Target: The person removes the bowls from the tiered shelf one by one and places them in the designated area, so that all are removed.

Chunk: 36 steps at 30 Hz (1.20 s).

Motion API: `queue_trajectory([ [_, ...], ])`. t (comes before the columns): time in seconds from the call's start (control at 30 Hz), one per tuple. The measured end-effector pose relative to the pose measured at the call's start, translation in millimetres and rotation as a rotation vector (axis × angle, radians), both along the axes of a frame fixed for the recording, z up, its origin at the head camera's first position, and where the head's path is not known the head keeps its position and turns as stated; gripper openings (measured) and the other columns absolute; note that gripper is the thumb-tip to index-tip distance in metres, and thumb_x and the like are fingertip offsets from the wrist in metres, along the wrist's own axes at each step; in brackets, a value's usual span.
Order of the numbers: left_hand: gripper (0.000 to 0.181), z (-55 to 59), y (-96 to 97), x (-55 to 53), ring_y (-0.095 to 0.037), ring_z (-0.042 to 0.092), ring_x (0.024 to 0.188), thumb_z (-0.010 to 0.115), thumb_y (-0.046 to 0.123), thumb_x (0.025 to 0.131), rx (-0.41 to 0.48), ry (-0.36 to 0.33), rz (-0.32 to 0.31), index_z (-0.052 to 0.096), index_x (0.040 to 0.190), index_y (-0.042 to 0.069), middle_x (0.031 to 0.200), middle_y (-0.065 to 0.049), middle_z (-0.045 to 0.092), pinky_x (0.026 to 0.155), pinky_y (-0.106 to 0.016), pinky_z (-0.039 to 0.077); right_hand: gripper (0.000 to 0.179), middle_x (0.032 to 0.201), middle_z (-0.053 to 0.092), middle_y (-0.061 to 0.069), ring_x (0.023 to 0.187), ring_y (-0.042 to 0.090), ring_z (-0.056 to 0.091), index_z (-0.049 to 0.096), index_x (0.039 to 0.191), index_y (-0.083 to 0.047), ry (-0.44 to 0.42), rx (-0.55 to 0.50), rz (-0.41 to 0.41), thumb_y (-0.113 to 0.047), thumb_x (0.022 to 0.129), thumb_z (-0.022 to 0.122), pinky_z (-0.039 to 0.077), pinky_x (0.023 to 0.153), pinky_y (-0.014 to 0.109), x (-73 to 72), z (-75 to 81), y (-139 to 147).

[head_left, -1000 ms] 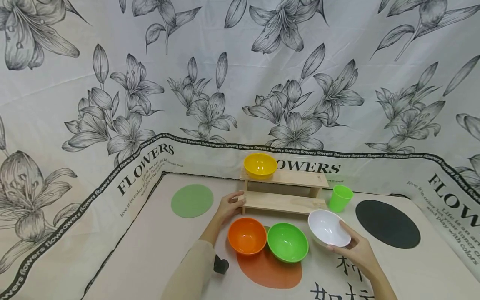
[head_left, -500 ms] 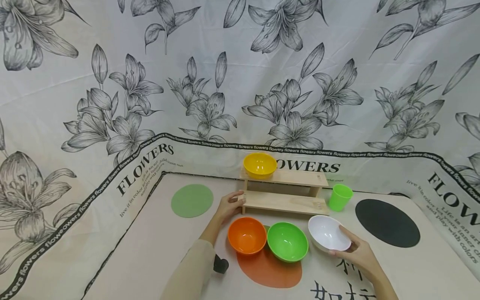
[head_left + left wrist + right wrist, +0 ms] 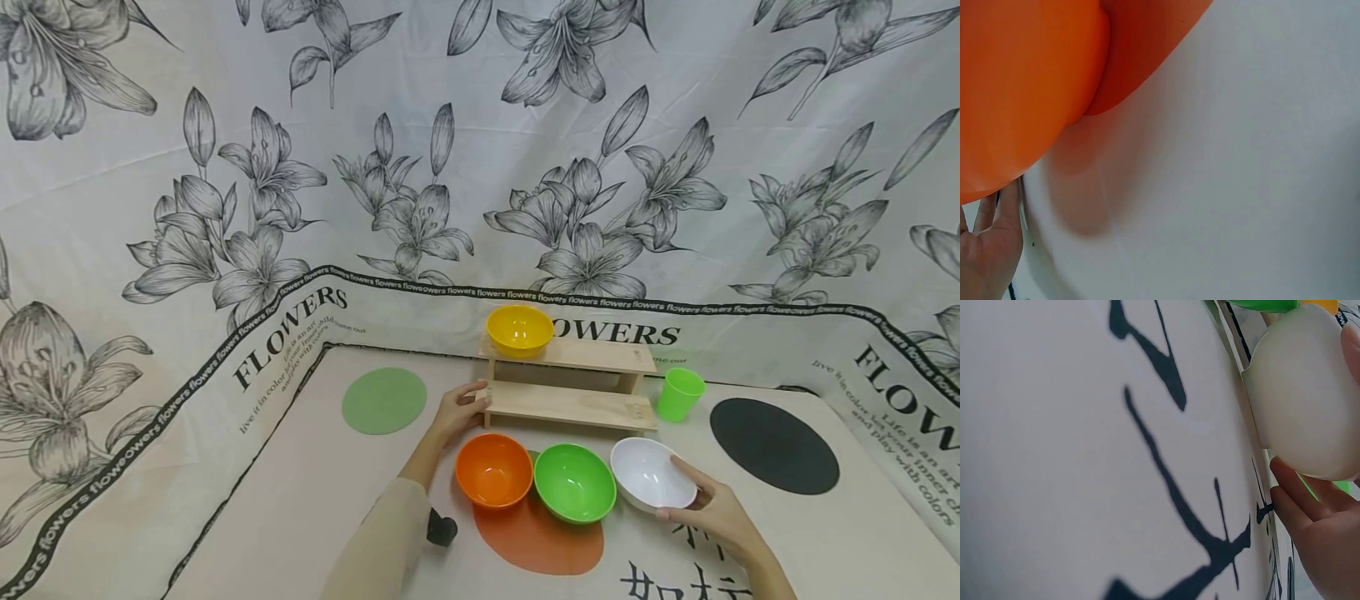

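Observation:
My right hand [image 3: 716, 508] holds a white bowl [image 3: 651, 475] at its right rim, thumb in front and fingers behind. In the right wrist view, the outer side of the white bowl [image 3: 1304, 394] faces the camera, its base at or very near the tabletop. Just left of it stand a green bowl [image 3: 575, 485] and an orange bowl [image 3: 494, 472], side by side. My left hand [image 3: 456, 414] grips the left end of a two-tier wooden shelf [image 3: 570, 403]. In the left wrist view, the orange bowl [image 3: 1016, 81] hides the fingertips of that hand [image 3: 994, 250].
A yellow bowl [image 3: 521, 332] sits on the shelf's upper tier, at the left. Right of the shelf stands a green cup [image 3: 681, 395]. Flat on the table are a green circle [image 3: 384, 402], a black circle [image 3: 774, 447] and an orange circle [image 3: 540, 550]. A flower-printed cloth [image 3: 420, 200] hangs behind.
The white bowl, in my right hand, has come down and shifted left until it is beside the green bowl. My left hand stays at the shelf.

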<state>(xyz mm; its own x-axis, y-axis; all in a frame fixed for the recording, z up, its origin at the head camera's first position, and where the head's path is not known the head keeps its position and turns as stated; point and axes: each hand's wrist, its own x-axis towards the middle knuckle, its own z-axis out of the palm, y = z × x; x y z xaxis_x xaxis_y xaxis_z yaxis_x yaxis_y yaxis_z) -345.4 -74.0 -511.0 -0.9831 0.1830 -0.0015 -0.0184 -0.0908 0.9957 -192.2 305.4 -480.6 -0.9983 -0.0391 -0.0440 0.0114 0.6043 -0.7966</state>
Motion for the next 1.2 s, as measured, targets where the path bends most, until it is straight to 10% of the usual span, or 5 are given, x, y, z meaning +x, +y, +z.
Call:
queue_trajectory([
  [0.17,0.044,-0.2,0.4,-0.1,-0.022,0.060,0.096,0.066,0.009,0.088,-0.009,-0.005,0.006,0.055,0.129,0.001,0.124,-0.026,0.054,0.083,-0.040,0.055,0.089,0.143,0.025,0.037,0.126,0.052,0.034,0.025,0.143,0.010,-0.006,-0.029,0.017,-0.016,0.076,0.078,0.049,0.089,0.017,0.3,-0.7,1.0],
  [0.37,0.043,0.7,0.8,-0.5,-0.023,0.060,0.096,0.066,0.009,0.088,-0.003,-0.017,0.009,0.056,0.129,0.003,0.123,-0.026,0.055,0.084,-0.039,0.055,0.089,0.146,0.020,0.036,0.131,0.051,0.024,0.023,0.145,0.008,-0.041,-0.066,0.027,-0.015,0.078,0.077,0.041,0.100,0.033,1.2,-1.9,4.4],
  [0.67,0.044,0.3,0.2,-0.6,-0.026,0.060,0.100,0.065,0.009,0.089,-0.003,-0.006,0.001,0.055,0.130,0.002,0.124,-0.027,0.055,0.084,-0.040,0.055,0.085,0.148,0.016,0.036,0.133,0.050,0.019,0.023,0.146,0.006,-0.056,-0.131,0.062,-0.012,0.080,0.074,0.037,0.089,0.002,2.5,-2.0,7.9],
  [0.97,0.043,-0.6,0.1,-0.6,-0.025,0.060,0.100,0.065,0.009,0.089,0.003,-0.002,-0.002,0.055,0.130,0.001,0.124,-0.027,0.055,0.084,-0.040,0.054,0.077,0.146,0.026,0.031,0.126,0.049,0.038,0.026,0.145,0.005,0.037,-0.067,0.055,-0.020,0.086,0.068,0.048,0.095,0.035,-3.3,9.6,12.4],
  [1.2,0.044,-1.9,-0.1,-1.8,-0.026,0.059,0.102,0.065,0.009,0.089,0.013,-0.003,-0.007,0.054,0.130,0.001,0.126,-0.027,0.053,0.085,-0.041,0.054,0.074,0.145,0.036,0.022,0.109,-0.014,0.045,0.026,0.148,-0.007,0.169,-0.095,-0.044,-0.033,0.090,0.064,0.046,0.086,0.010,-27.9,1.8,28.2],
])
